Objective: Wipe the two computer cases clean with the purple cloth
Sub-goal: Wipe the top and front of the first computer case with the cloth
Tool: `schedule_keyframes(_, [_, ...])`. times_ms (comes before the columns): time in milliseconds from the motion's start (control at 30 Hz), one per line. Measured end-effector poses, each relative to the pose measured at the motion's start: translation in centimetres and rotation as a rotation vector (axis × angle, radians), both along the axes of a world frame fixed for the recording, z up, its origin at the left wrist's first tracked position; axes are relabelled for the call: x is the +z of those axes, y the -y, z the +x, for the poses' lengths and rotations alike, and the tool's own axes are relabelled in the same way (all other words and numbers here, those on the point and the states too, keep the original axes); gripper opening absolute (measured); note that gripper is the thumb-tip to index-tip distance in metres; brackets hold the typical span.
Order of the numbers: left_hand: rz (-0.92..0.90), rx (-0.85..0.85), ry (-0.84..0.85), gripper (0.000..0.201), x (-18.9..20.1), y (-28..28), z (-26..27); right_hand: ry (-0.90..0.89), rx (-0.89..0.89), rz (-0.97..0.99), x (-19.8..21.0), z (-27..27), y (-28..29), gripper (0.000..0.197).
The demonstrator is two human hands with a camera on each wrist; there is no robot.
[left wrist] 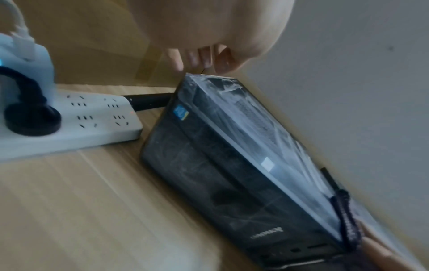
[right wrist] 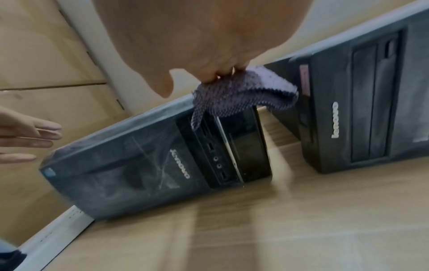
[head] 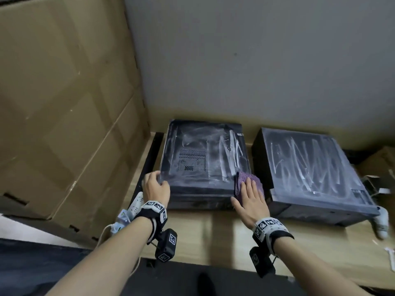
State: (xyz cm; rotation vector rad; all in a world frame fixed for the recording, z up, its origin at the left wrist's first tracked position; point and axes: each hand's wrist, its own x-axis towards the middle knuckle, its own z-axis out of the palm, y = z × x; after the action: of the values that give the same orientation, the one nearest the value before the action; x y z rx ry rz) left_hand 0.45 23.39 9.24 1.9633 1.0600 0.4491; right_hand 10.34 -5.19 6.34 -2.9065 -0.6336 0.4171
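Two dusty black computer cases lie flat side by side on a wooden table (head: 213,231), both with white wipe streaks on top. My right hand (head: 250,189) presses the purple cloth (head: 249,180) with flat fingers onto the near right corner of the left case (head: 203,159). In the right wrist view the cloth (right wrist: 243,95) droops over that case's front (right wrist: 139,165). My left hand (head: 159,178) rests at the near left corner with its fingers (right wrist: 34,135) straight. The right case (head: 310,171) lies untouched.
A white power strip (head: 135,202) with plugs lies left of my left wrist. Large cardboard boxes (head: 64,103) wall in the left side. A grey wall stands behind the cases. A white object (head: 381,223) and another box (head: 380,163) sit at the right.
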Motion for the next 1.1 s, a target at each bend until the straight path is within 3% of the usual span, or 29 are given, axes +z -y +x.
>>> schedule_keyframes(67, [-0.08, -0.048, -0.097, 0.045, -1.3, -1.1, 0.0, 0.034, 0.003, 0.059, -1.1, -0.3, -0.2, 0.091])
schedule_keyframes(167, [-0.186, -0.143, -0.077, 0.041, -2.3, -2.3, -0.4, 0.091, 0.006, 0.091, -2.3, -0.3, 0.0, 0.085])
schedule_keyframes(333, [-0.113, -0.153, -0.146, 0.049, -2.4, -4.1, -0.4, 0.119, 0.05, 0.099, -2.4, -0.4, -0.4, 0.08])
schedule_keyframes(500, [-0.085, -0.155, -0.136, 0.044, -2.8, -3.9, -0.7, 0.1, 0.129, 0.112, -1.9, -1.7, -3.7, 0.079])
schedule_keyframes(867, [-0.154, -0.307, -0.114, 0.043, -4.2, -7.1, -0.2, 0.063, 0.208, 0.139, -1.4, -5.7, -13.6, 0.08])
schedule_keyframes(1100, [-0.178, -0.359, -0.135, 0.045, -4.0, -8.3, 0.1, 0.038, 0.258, 0.151, -0.6, -6.1, -16.4, 0.075])
